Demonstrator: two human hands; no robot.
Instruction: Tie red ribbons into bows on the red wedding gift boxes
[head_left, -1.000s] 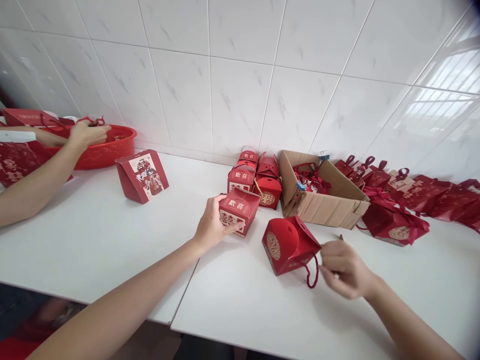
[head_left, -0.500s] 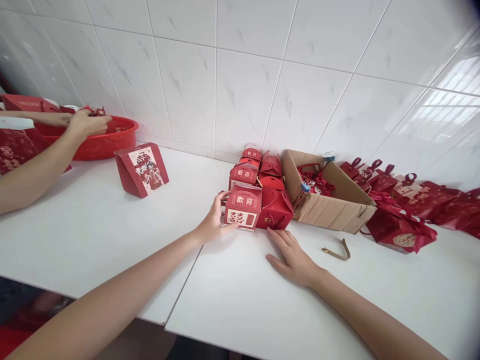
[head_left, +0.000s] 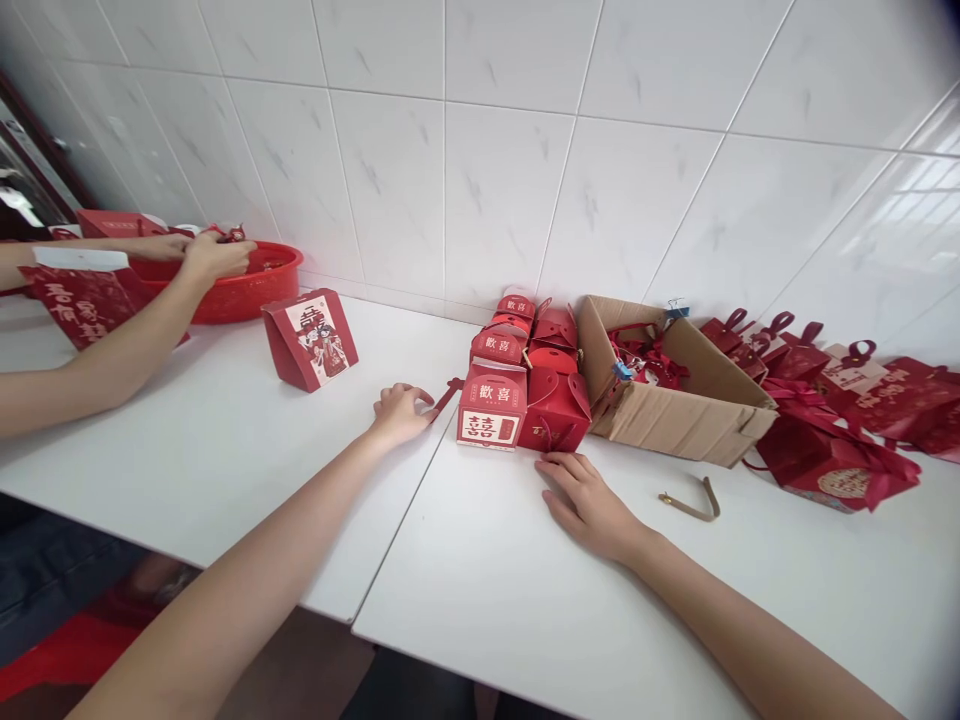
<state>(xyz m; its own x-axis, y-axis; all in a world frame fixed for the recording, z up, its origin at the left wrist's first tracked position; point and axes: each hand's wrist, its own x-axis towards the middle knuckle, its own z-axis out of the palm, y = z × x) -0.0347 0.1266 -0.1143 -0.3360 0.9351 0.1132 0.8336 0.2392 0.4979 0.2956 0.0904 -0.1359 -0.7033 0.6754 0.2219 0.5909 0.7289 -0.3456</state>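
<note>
My left hand is closed on a short dark red strap, left of the front red candy box. The strap's far end reaches toward that box; whether it is attached I cannot tell. The front box is upright, with gold and white lettering and a cream label. Beside it stands a plain red box with a cord handle. My right hand rests on the table with fingers apart, its fingertips at the foot of the plain box. More small red boxes stand in two rows behind.
An open cardboard box holds red items and blue clips. A tan strap and red gift bags lie to the right. A red triangular box stands left. Another person's hands work over a red basin.
My left hand has left the front box's side and moved left, now with the dark red strap in its fingers. My right hand has barely moved. The view has shifted slightly.
</note>
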